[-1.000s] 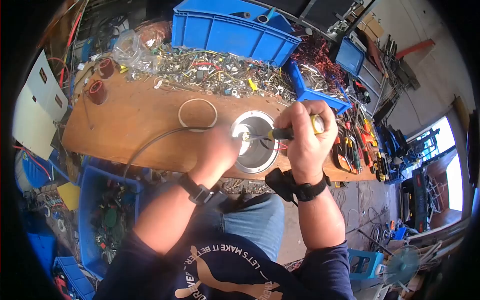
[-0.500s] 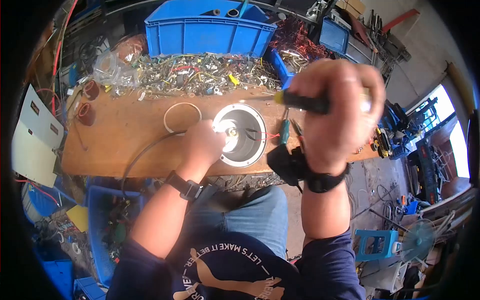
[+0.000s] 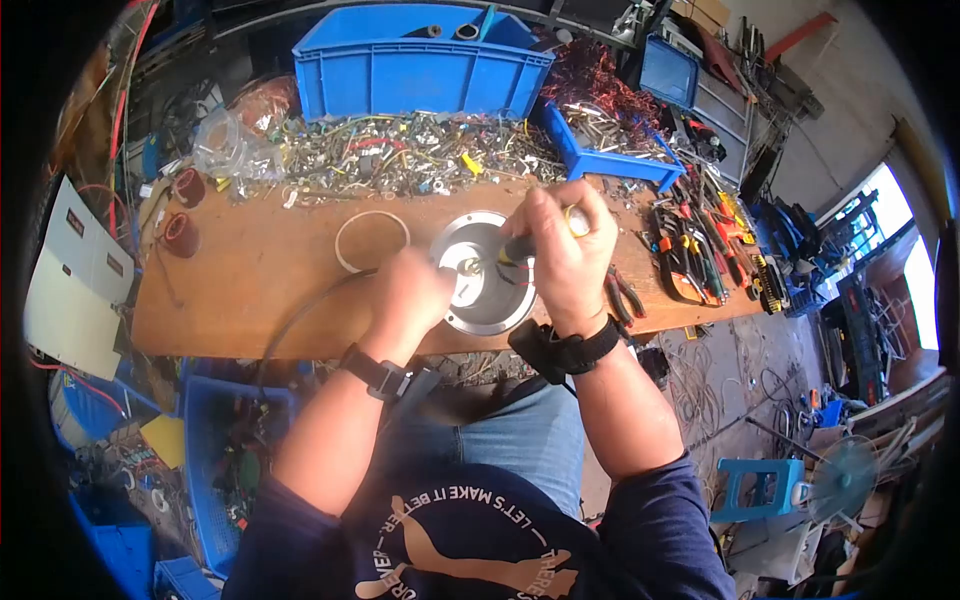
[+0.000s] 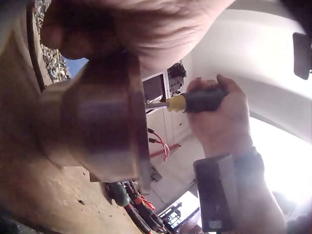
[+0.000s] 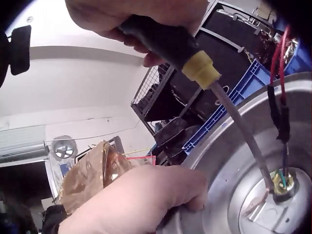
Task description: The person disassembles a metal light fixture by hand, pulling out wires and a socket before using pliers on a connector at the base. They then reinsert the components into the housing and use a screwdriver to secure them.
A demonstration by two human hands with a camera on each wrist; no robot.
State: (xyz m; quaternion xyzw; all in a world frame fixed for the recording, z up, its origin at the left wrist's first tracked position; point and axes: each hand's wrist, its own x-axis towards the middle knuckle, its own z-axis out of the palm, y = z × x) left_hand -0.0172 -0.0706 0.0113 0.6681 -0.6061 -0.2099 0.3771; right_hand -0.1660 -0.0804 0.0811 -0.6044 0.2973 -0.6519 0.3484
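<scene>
A round metal housing point(image 3: 482, 329) stands mouth-up at the bench's front edge. My left hand point(image 3: 405, 300) holds its left side, thumb over the rim. With my right hand point(image 3: 570, 260) I grip the black-and-yellow handle of a screwdriver point(image 5: 239, 122) above the housing's right side. In the right wrist view its shaft slants down into the housing, the tip right at a small round fitting point(image 5: 283, 189) with wire ends in it. Red wires point(image 5: 282, 66) with black-sleeved ends hang over the rim. A black cable point(image 3: 310, 305) runs left from behind my left hand.
A pale ring point(image 3: 338, 243) lies left of the housing. Pliers point(image 3: 625, 300) lie to the right, with several hand tools point(image 3: 690, 250) beyond. Scrap point(image 3: 400, 165) is heaped along the back before a large blue crate point(image 3: 420, 85). Two reddish-brown coils point(image 3: 181, 235) stand far left.
The screwdriver was at the housing a second ago, rose up and right with my right hand half a second ago, and is back down in the housing now. My left hand stays on the housing.
</scene>
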